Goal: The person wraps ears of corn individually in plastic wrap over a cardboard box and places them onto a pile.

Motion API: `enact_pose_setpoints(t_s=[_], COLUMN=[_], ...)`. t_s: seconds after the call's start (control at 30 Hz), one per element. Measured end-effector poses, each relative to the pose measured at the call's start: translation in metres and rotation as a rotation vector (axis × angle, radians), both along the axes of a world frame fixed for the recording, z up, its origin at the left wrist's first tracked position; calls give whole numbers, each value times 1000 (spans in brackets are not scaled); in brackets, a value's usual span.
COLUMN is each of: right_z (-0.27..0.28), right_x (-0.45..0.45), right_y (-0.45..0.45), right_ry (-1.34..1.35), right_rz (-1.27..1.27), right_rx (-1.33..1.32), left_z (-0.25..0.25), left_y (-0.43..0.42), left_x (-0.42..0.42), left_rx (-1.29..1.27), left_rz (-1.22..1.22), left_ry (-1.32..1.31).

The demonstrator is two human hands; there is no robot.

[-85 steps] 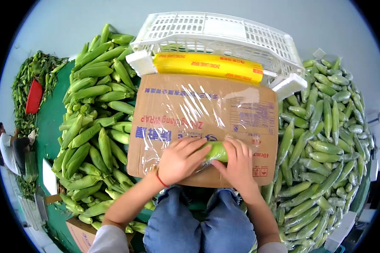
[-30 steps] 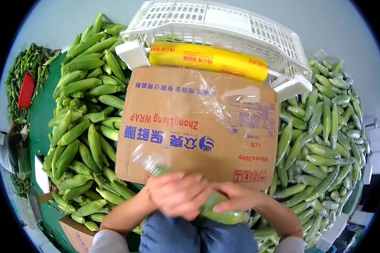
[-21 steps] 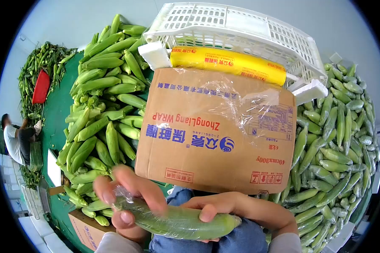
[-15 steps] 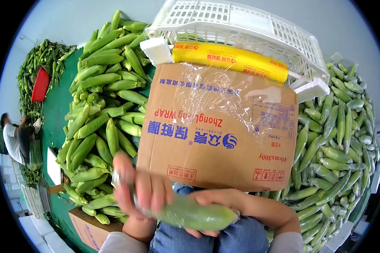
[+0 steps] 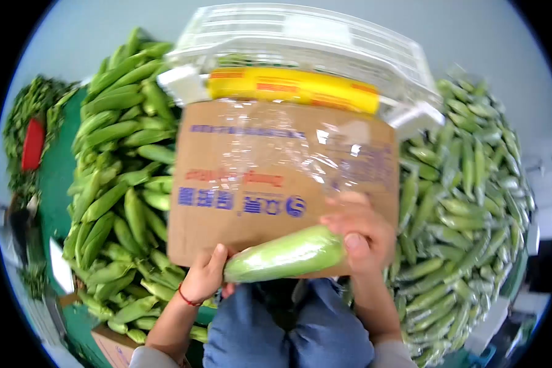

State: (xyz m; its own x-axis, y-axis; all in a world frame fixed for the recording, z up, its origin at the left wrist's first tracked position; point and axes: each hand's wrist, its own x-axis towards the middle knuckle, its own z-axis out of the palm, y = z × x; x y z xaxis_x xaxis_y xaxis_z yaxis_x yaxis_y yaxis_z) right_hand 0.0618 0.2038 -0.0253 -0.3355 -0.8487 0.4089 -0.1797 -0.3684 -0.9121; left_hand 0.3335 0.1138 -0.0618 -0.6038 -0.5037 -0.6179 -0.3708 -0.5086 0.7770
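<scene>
A green, husk-covered ear of corn (image 5: 285, 254) in shiny plastic film lies across in front of me, over my lap and the near edge of the cardboard box (image 5: 227, 233). My left hand (image 5: 207, 276), a red cord on its wrist, is closed around the corn's left end; some of its fingers are hidden beneath. At the other end my right hand (image 5: 365, 236) grips with thumb and fingers, slightly blurred. Clear plastic film (image 5: 276, 144) lies crinkled over the box top, coming from a yellow roll of cling wrap (image 5: 294, 86) at the far edge.
Unwrapped corn (image 5: 113, 132) is piled on my left, film-wrapped corn (image 5: 466, 214) on my right. White foam blocks (image 5: 417, 119) hold the roll's ends. Behind it stands a white plastic crate (image 5: 313, 40). A red object (image 5: 33, 144) sits among greens at far left.
My hands have moved apart to opposite ends of the corn, the right one going right and up. The corn is now raised and tilted up to the right. The view has shifted.
</scene>
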Motion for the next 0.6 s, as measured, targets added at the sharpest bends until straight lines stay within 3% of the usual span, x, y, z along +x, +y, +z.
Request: enact_pose_setpoints(t_s=[0.07,0.13,0.17,0.23,0.27,0.33,0.37,0.4,0.47,0.5,0.57,0.6], right_z=[12,23,24,21,21,21,25,8,-32,-43,-52,-54], right_x=[0,14,21,21,25,22,22,37,50,43,27,10], right_y=[2,2,-5,-8,-7,-7,6,12,31,50,98,126], right_ry=[-363,-692,-771,-783,-824,-901,-736,-494,-589,-925,-1361,-1484], right_rz=[206,298,264,94,23,-87,-50,-245,-282,-101,-230,-337], right_rx=[146,230,225,167,46,-209,-303,-188,-13,58,89,268], left_z=[12,-2,-10,1,9,-15,-5,4,46,52,57,58], left_y=[15,20,37,40,29,8,12,21,39,33,38,41], left_x=[-17,-7,-6,-26,-28,-37,-51,-67,-125,-138,-156,-166], left_rx=[208,244,-296,-969,-1144,-891,-494,-687,-1093,-1417,-1531,-1593], left_rz=[-86,-258,-218,-275,-400,-362,-224,-268,-339,-596,-791,-884], left_ry=[-92,85,186,136,-78,192,234,192,126,-44,15,49])
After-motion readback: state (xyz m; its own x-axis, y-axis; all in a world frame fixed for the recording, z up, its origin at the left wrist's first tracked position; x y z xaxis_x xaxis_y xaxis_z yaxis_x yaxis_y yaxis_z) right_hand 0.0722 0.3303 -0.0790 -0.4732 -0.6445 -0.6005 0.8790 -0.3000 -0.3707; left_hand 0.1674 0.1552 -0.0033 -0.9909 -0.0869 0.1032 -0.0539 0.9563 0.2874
